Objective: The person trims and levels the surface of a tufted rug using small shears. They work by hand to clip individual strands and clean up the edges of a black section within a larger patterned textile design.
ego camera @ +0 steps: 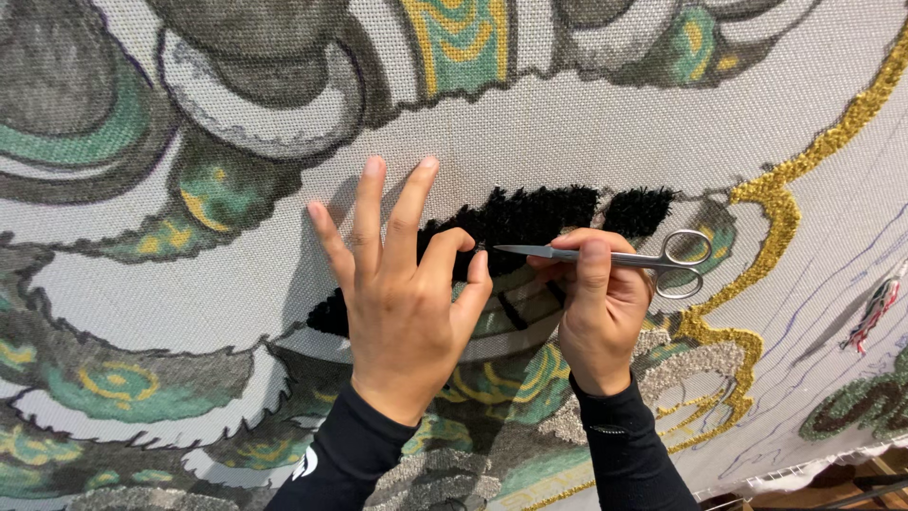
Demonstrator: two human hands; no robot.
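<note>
Trimming black pile [530,216] on printed canvas [586,123]. Right hand [601,303] fingers clamped on closed scissors [605,255], tip pointing left. Left hand [402,284] fingers spread wide, thumb and forefinger on tufts. Next, likely: opening blades, levelling tips with pile.

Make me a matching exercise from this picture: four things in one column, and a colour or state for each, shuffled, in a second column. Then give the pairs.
1. scissors
2. tufted patch
3. left hand
4. tufted outline

A. gold
B. fingers spread, against the canvas
C. black
D. silver, blades shut, held in the right hand

Pairs: 1-D, 2-C, 3-B, 4-A
</note>
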